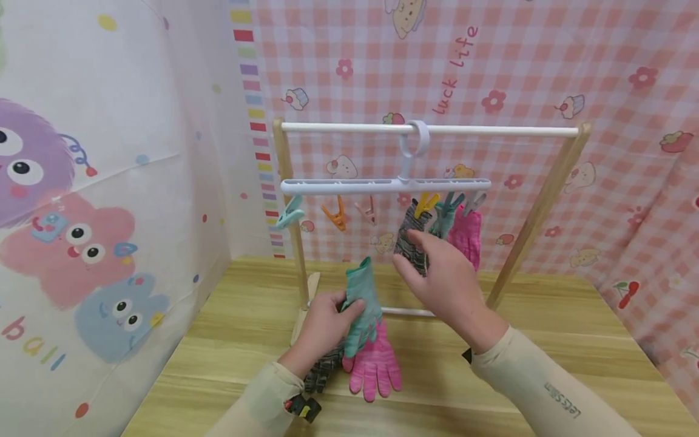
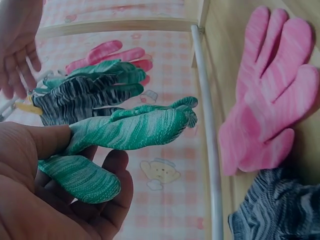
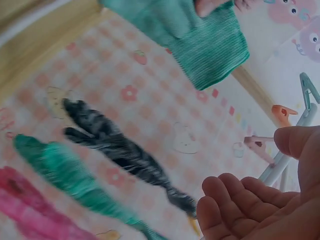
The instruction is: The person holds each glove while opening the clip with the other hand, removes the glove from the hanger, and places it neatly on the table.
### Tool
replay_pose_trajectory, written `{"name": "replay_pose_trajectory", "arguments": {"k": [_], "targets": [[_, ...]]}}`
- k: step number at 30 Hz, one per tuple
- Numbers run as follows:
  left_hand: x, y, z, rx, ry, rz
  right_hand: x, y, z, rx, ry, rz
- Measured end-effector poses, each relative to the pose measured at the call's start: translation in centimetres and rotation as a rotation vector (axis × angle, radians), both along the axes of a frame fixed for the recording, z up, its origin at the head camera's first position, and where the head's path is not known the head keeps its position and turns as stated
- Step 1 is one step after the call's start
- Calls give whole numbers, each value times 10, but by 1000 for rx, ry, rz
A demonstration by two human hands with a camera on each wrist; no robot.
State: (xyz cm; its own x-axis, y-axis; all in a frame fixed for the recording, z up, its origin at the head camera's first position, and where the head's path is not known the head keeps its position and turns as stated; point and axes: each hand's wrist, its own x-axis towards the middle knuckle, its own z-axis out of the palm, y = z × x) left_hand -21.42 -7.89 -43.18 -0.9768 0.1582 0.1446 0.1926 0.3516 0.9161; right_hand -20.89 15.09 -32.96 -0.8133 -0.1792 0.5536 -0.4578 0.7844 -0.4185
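Note:
My left hand pinches a green striped knit glove between thumb and fingers, above the table. In the left wrist view the glove's fingers point away from the hand. My right hand holds nothing; its fingers are loosely bent, in front of the hanging gloves. Those are a black-and-grey glove under a yellow clip, a green glove and a pink glove. Under the left hand lie a pink glove and a black-and-grey glove, the latter partly hidden.
A white hanger hooks over the top bar of a wooden-legged rack. On its left half hang a light teal clip, an orange clip and a pale pink clip. Checked cloth covers the back.

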Motion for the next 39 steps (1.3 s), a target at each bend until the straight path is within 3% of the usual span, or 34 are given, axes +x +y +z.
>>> {"name": "replay_pose_trajectory", "arguments": {"k": [5, 11, 22, 29, 39], "targets": [[5, -7, -3, 7, -42, -20, 13, 22, -17, 4, -12, 12], [10, -15, -4, -30, -34, -18, 24, 49, -39, -15, -12, -23], [13, -27, -2, 33, -122, 28, 39, 97, -63, -52, -263, -83], [16, -28, 1, 16, -159, 54, 46, 115, -82, -80, -306, -109], [15, -17, -7, 97, -290, -29, 56, 126, -95, -113, -362, -121]]}}
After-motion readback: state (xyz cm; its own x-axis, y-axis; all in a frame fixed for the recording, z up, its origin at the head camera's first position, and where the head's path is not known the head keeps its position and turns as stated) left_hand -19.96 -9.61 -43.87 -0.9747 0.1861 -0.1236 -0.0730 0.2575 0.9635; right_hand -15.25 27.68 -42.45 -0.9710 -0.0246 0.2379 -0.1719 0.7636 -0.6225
